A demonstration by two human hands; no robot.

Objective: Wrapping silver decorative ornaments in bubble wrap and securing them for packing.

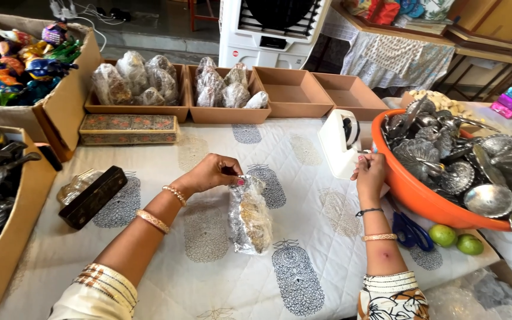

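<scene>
A figure wrapped in clear bubble wrap (249, 216) lies on the white quilted table cover (220, 249) in front of me. My left hand (211, 173) pinches the top end of this wrapped bundle. My right hand (370, 176) reaches to the white tape dispenser (340, 142) beside the orange bowl, fingers closed at its front edge as if on the tape end; the tape itself is too small to see.
An orange bowl (413, 192) full of silver metal pieces sits at right, with blue scissors (410, 231) and two limes (456, 239) below it. Brown trays (220, 112) at the back hold wrapped bundles. Cardboard boxes (60, 109) stand left, near a dark long box (93, 197).
</scene>
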